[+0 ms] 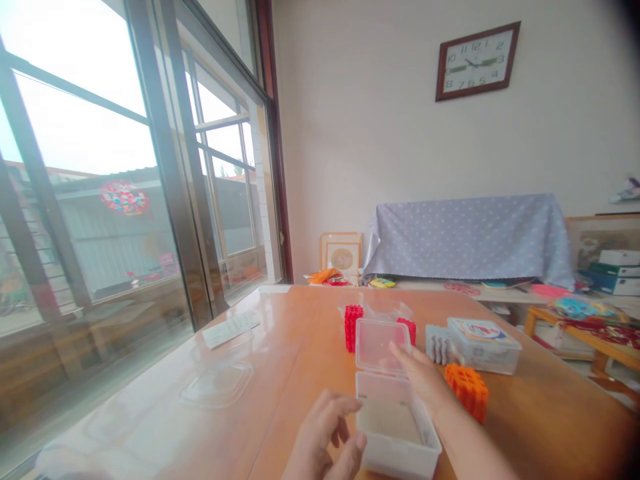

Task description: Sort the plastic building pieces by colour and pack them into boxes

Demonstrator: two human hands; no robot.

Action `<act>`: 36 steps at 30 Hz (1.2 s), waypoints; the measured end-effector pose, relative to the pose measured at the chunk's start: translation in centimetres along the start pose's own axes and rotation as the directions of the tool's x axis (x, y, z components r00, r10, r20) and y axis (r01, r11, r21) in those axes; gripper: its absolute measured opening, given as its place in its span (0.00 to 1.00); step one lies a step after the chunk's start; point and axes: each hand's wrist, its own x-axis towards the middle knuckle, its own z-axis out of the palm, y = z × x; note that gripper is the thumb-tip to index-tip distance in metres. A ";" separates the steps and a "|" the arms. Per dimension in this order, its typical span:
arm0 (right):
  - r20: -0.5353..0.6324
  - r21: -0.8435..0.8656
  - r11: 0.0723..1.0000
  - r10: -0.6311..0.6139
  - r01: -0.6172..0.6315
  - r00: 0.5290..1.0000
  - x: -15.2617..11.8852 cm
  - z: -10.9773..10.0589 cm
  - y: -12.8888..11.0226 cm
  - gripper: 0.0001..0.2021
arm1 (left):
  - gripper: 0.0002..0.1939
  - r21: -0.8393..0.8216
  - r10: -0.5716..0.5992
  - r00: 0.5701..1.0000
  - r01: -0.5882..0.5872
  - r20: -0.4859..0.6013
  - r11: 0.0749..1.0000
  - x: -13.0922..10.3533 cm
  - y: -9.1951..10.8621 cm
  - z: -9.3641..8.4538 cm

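In the head view, a translucent plastic box (423,453) stands uncovered at the near edge of the table. A flat greyish-beige piece (387,419) shows inside it; I cannot make out what it is. My right hand (420,370) grips a translucent lid (375,343) by its right side, thumb on its face, holding it upright at the box's far edge. Whether the lid is joined to the box, I cannot tell. My left hand (330,433) is beside the box's left wall, fingers curved and apart, with nothing visible in them.
Behind the lid are red lattice blocks (353,327) and a clear crumpled bag. To the right stand grey pieces (437,345), an orange lattice block (466,390) and a closed clear box (485,345). A clear lid (217,383) and a paper sheet (231,329) lie left.
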 end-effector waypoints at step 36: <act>-0.200 0.197 0.978 0.101 -0.061 0.975 0.0 -2.1 -2.5 0.24 | 0.63 0.484 -0.356 0.884 0.180 0.303 0.857 20.4 -16.1 1.3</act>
